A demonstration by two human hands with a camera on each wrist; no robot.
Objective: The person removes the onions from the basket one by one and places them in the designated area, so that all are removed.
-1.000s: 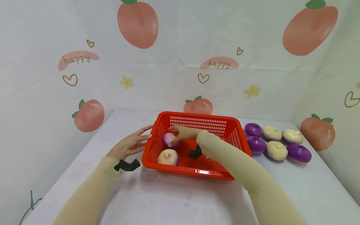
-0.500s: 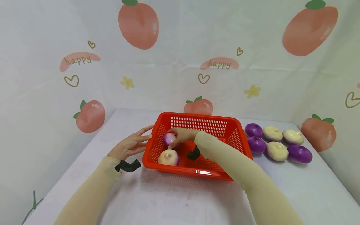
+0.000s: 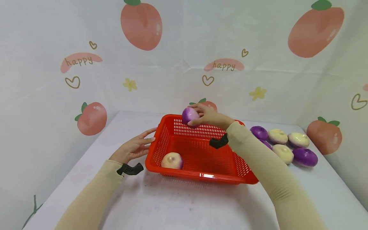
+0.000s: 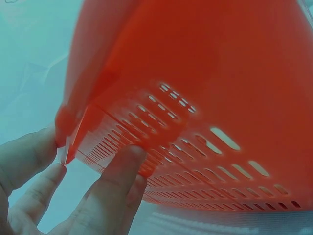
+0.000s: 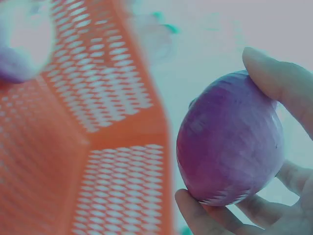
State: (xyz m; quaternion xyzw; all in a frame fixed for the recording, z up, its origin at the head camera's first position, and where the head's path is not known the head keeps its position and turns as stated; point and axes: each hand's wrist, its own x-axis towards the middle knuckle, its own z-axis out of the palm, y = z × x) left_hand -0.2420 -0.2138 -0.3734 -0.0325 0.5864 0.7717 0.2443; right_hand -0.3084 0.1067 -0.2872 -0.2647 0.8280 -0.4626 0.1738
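Holding a purple onion (image 3: pixel 189 115) in the right hand (image 3: pixel 207 117), fingers wrapped round it, above the basket's (image 3: pixel 198 175) far rim; left hand (image 3: pixel 133 148) w/ straight fingers braces the basket's left wall, nearer the onion inside (image 3: pixel 172 160)

Purple onion (image 3: pixel 189 115) in fingertips, above red basket's (image 3: pixel 201 174) far rim

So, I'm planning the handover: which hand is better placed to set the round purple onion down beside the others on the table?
Right hand: it grips the purple onion, nearer the table's onions.
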